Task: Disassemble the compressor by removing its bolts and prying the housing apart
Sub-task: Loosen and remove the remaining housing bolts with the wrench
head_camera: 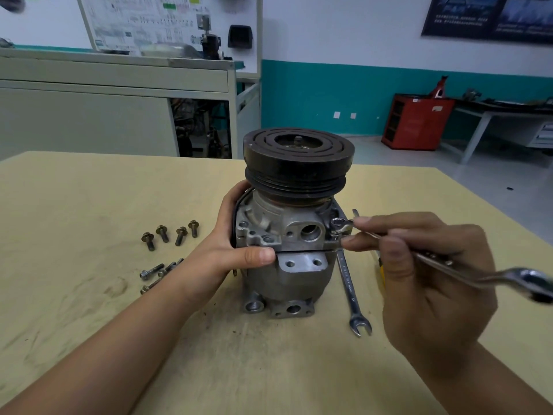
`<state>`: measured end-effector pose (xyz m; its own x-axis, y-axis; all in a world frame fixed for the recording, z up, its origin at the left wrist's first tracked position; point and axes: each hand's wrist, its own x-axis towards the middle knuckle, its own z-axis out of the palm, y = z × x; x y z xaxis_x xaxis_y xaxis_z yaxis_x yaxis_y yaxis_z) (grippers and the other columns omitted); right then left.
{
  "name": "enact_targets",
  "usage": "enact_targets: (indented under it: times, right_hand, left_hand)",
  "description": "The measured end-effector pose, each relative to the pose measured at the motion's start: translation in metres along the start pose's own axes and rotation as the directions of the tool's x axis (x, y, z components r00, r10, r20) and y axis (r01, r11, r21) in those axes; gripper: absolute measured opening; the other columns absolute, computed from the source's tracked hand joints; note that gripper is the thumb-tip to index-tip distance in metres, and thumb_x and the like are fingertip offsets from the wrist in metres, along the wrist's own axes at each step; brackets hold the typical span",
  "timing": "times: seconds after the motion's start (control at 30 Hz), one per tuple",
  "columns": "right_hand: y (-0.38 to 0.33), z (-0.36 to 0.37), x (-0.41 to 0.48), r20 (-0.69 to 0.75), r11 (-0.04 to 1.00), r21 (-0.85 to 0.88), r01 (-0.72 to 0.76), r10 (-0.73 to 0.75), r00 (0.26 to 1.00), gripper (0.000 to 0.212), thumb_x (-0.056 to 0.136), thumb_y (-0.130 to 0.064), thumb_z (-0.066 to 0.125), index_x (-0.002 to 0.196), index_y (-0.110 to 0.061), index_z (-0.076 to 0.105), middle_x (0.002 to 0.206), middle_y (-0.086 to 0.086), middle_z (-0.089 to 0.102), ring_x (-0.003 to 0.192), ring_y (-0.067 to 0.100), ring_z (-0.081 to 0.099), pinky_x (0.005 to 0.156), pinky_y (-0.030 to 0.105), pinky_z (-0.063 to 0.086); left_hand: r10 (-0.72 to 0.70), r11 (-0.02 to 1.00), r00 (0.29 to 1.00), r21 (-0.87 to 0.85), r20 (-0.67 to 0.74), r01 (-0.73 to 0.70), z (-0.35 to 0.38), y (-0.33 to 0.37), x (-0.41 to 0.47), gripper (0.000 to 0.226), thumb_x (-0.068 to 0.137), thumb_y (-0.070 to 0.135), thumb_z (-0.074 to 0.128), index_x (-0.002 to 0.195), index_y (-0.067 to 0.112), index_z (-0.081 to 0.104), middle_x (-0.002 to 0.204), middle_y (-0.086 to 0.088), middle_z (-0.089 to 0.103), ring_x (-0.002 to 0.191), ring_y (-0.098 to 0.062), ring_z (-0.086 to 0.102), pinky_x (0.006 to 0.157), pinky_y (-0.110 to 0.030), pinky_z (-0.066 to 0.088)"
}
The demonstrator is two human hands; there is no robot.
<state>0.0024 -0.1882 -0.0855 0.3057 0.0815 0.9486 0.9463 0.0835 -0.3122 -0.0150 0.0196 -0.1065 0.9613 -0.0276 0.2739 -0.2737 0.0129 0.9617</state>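
Right grip [431, 283] pinches the shank of a ring wrench [466, 274] between thumb and fingertips, clamped lightly rather than in a full fist. The ring end sits over a bolt [338, 232] on the right shoulder of the compressor [293, 235]. Left grip [230, 253] is wrapped round the left side of the housing, with the thumb lying across the near face just above a dark seam [305, 251] between the two halves.

The compressor stands upright near the middle of the counter [89, 205], with its heavy black pulley [299, 157] on top. Loose bolts [170, 235] lie to the left and a second wrench [348, 283] lies just right of the base.

Risks, as judged from this view:
- The light fingertip hold gives little control, so the ring may slip off the bolt head and round it.
- A sudden slip could drive the right knuckles into the housing.
- The unit looks top-heavy, so a sideways pull on the wrench could tip it if the left grip loosens.
- The left thumb is close to the seam and could be nipped if the halves shift.
- Whether the ring is fully seated cannot be told.
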Motion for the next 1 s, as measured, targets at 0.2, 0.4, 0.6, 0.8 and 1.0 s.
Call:
enact_targets:
  times: [0.2,0.4,0.6,0.8,1.0]
  right_hand:
    - [-0.001,-0.003,-0.004,0.123,0.956,-0.244,0.164,-0.137,0.983,0.021,0.099,-0.026,0.046,0.089,-0.008,0.048,0.086,0.009,0.065,0.079,0.016,0.066,0.059,0.028,0.055]
    - [-0.001,-0.005,-0.01,0.245,0.88,-0.38,0.286,-0.203,0.948,0.02,0.094,-0.025,0.056,0.089,-0.006,0.054,0.086,0.015,0.07,0.085,0.011,0.065,0.077,0.012,0.049]
    - [0.0,-0.004,-0.004,0.006,0.997,-0.078,-0.019,0.019,1.0,0.019,0.097,-0.033,0.049,0.088,-0.021,0.06,0.082,0.0,0.07,0.075,0.015,0.068,0.067,0.027,0.053]
    - [0.007,-0.005,0.01,-0.077,0.598,0.573,-0.56,0.72,0.689,0.017,0.088,-0.031,0.047,0.094,-0.016,0.048,0.071,0.006,0.069,0.054,0.019,0.063,0.055,0.026,0.053]
    - [0.024,-0.004,0.027,-0.011,0.47,0.569,-0.675,0.825,0.565,0.016,0.093,-0.027,0.043,0.095,-0.011,0.046,0.063,0.004,0.068,0.046,0.011,0.057,0.046,0.021,0.049]
  left_hand:
    - [0.007,1.0,1.0,0.015,-0.008,-0.007,0.0,-0.001,0.0,0.113,0.041,0.036,0.085,0.139,0.041,0.029,0.14,0.012,0.049,0.125,-0.008,0.052,0.102,-0.03,0.045]
    - [0.024,1.0,1.0,0.004,-0.017,-0.024,0.0,-0.002,0.0,0.103,0.048,0.029,0.076,0.139,0.04,0.03,0.14,0.009,0.05,0.125,-0.01,0.052,0.096,-0.027,0.048]
    - [0.024,1.0,1.0,0.0,-0.016,-0.024,0.0,-0.002,0.0,0.103,0.047,0.029,0.076,0.138,0.041,0.03,0.138,0.013,0.051,0.124,-0.007,0.053,0.093,-0.022,0.049]
    - [0.016,1.0,1.0,-0.008,-0.025,-0.016,0.0,-0.002,0.001,0.102,0.047,0.029,0.077,0.137,0.043,0.031,0.138,0.013,0.051,0.125,-0.009,0.052,0.098,-0.027,0.047]
    - [0.015,1.0,1.0,-0.003,-0.007,-0.015,-0.001,-0.003,0.002,0.116,0.039,0.037,0.088,0.138,0.041,0.03,0.139,0.011,0.051,0.126,-0.011,0.052,0.101,-0.032,0.045]
